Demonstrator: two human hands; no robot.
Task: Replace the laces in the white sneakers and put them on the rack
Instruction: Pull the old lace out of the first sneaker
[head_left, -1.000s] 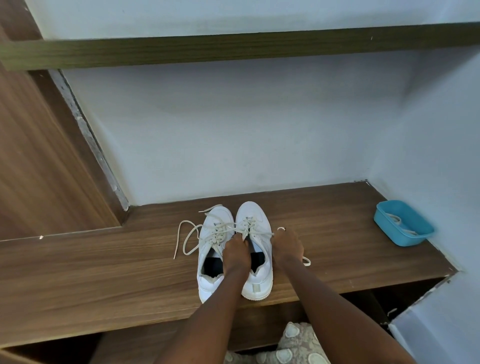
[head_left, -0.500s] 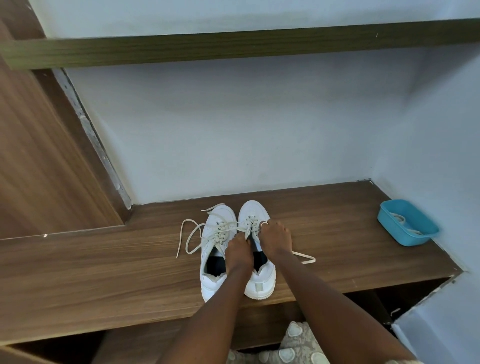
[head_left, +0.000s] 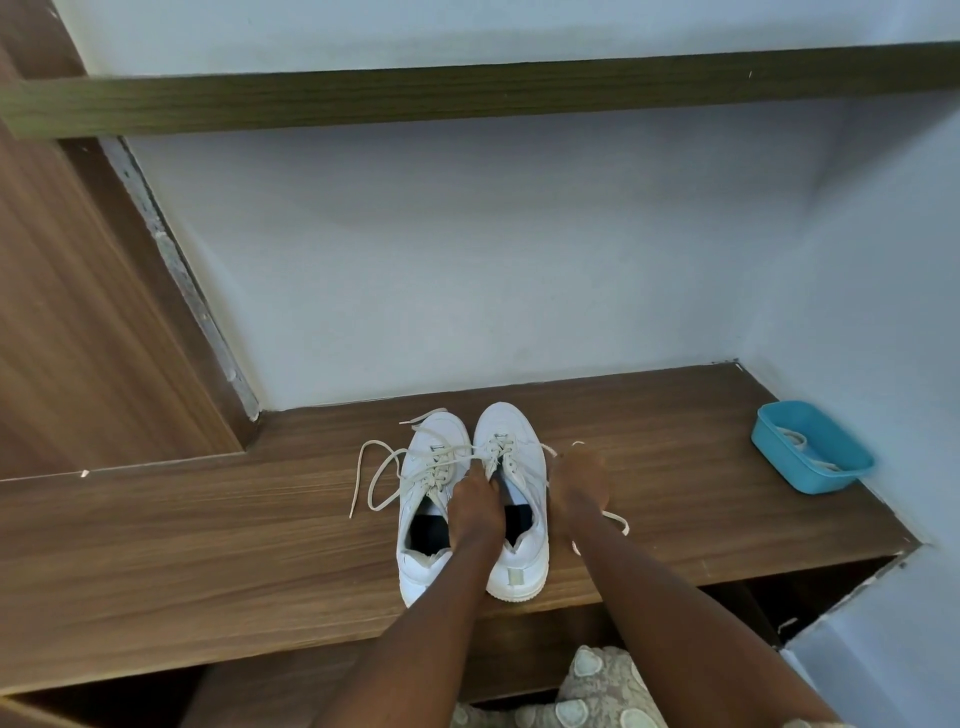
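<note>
Two white sneakers stand side by side, toes to the wall, on the wooden shelf (head_left: 208, 540). The left sneaker (head_left: 428, 499) has loose cream lace ends (head_left: 376, 473) trailing to its left. My left hand (head_left: 475, 506) rests over the tongue area of the right sneaker (head_left: 514, 452), fingers curled down on it. My right hand (head_left: 582, 480) is just right of that sneaker and pinches its lace (head_left: 615, 519), which loops over the fingers and trails back along my wrist.
A blue plastic tub (head_left: 813, 454) with a pale lace inside sits at the shelf's right end by the wall. A second wooden shelf (head_left: 467, 93) runs overhead. A wood panel (head_left: 78, 322) closes the left side. Patterned fabric (head_left: 592, 691) shows below.
My right hand has moved from over the right sneaker's eyelets out to its right side, drawing the lace with it. My left hand has stayed on the shoe.
</note>
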